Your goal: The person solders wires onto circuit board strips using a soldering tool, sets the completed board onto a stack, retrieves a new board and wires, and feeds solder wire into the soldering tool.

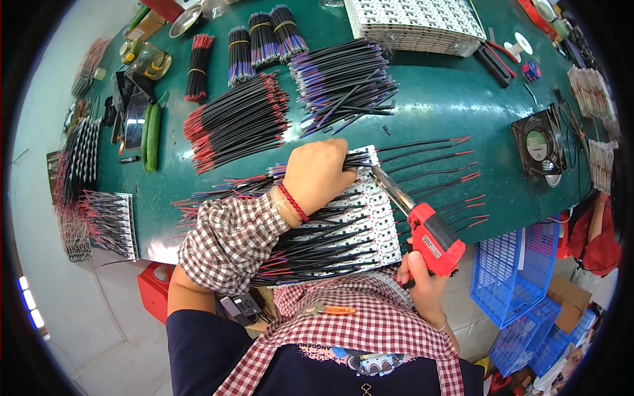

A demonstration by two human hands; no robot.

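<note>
A white circuit board panel (pixel 376 228) with rows of small pads lies at the table's near edge in front of me. Black wires with red and blue ends stick out from both of its sides. My left hand (pixel 318 173) is closed over the panel's far part, its fingertips pinching black wires (pixel 357 159) close to the edge. In my right hand (pixel 422 282) is a red and black soldering gun (pixel 436 239), tilted so that its metal tip reaches the panel's far right corner, beside the left fingertips. The exact contact at the tip is too small to tell.
Loose piles of red-ended wires (pixel 238 119) and blue-ended wires (pixel 343 79) lie beyond the panel, with tied bundles (pixel 261 39) behind. A stack of panels (pixel 416 26) stands at the back. Cucumbers (pixel 152 135) lie left, a small fan (pixel 538 144) right. Blue crates (pixel 515 270) stand below.
</note>
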